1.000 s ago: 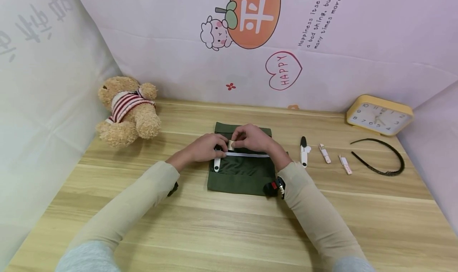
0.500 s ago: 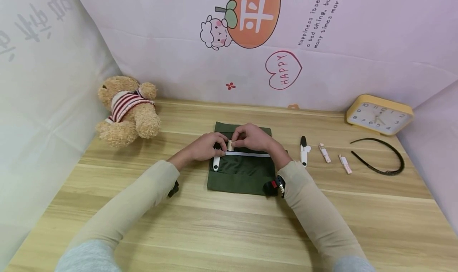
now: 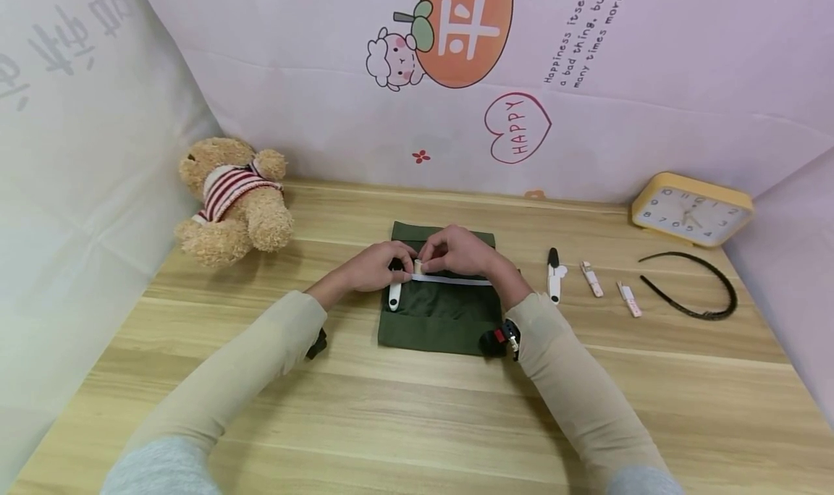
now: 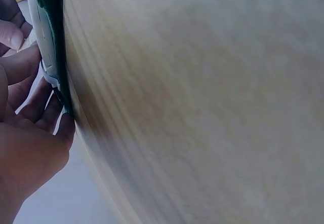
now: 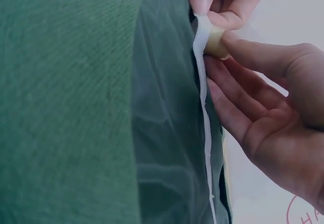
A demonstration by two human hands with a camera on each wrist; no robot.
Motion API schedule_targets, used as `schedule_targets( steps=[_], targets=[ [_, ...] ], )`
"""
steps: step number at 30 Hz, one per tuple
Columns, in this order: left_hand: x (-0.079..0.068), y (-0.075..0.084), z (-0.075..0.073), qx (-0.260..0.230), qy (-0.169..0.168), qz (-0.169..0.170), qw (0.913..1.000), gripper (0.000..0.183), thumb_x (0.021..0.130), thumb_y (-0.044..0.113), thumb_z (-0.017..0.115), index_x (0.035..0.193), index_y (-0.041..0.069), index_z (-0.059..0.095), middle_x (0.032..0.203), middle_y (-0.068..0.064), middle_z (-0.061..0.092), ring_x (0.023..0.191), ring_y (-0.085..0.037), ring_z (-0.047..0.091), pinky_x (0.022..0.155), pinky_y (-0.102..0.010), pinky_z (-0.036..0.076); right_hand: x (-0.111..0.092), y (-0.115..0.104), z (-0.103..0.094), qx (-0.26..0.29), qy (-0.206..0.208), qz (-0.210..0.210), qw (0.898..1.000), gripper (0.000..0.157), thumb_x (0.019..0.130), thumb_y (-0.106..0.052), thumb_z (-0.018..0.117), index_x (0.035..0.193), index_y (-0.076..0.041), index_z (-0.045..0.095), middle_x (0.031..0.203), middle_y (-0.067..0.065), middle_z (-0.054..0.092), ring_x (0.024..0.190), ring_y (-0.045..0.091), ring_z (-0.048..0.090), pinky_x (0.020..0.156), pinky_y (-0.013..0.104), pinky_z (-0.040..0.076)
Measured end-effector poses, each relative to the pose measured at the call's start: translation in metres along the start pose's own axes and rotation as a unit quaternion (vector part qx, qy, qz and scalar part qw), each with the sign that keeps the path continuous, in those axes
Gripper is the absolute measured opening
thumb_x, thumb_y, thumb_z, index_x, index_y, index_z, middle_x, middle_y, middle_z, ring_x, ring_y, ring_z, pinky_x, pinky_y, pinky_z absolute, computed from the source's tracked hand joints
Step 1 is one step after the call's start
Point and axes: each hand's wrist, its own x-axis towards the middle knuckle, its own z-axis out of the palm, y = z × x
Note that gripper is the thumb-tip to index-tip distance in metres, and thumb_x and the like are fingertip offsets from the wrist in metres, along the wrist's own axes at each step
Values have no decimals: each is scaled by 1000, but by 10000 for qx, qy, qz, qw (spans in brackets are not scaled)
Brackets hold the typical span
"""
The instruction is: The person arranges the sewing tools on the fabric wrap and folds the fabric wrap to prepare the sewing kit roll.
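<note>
A dark green fabric organiser (image 3: 423,332) lies unfolded on the table, a white elastic band (image 3: 449,281) running across it. My right hand (image 3: 459,252) pinches a small cream cylinder (image 3: 418,267) between thumb and fingers. In the right wrist view the cylinder (image 5: 216,42) sits against the band, which bulges over its end. My left hand (image 3: 378,267) pinches the band's left part with curled fingers, right beside the cylinder. Below that hand a white tool with a dark end (image 3: 394,296) lies on the fabric, partly covered by the fingers.
Right of the fabric lie a white tool with a black tip (image 3: 554,276), two small pale clip-like pieces (image 3: 591,279) and a black headband (image 3: 726,285). A yellow clock (image 3: 692,209) stands at the back right, a teddy bear (image 3: 237,205) at the back left.
The cream cylinder has shifted slightly down toward the band, the right fingers moving with it. The left hand has stayed almost still.
</note>
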Motion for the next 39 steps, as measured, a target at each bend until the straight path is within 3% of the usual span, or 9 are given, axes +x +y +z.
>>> schedule_targets(
  steps=[8,15,28,39],
  targets=[
    [0,1,0,-183,-96,-120,9997,9,101,11,64,95,8,70,146,-16,53,138,-33,46,112,-44,38,0,2,0,219,-186,220,9993,12,101,-5,62,99,0,72,95,10,69,79,21,57,75,34,47],
    [0,2,0,-217,-112,-143,9996,10,102,11,63,95,7,70,146,-17,52,139,-33,44,113,-45,37,2,3,1,67,-277,221,9993,12,102,-6,61,98,-2,72,91,7,67,72,20,51,70,33,44],
    [-2,1,1,-273,-129,-166,9994,9,102,12,63,96,7,69,148,-17,51,141,-34,42,114,-45,37,4,5,0,-199,-603,105,9979,13,102,-6,60,98,-3,72,88,3,66,71,18,52,69,32,44],
    [-2,-3,1,-287,16,1,9996,7,101,11,64,95,9,68,145,-18,53,138,-35,45,112,-45,39,4,6,1,-100,-528,60,9985,13,101,-7,62,99,-3,74,91,5,69,74,18,55,72,32,46]
  ],
)
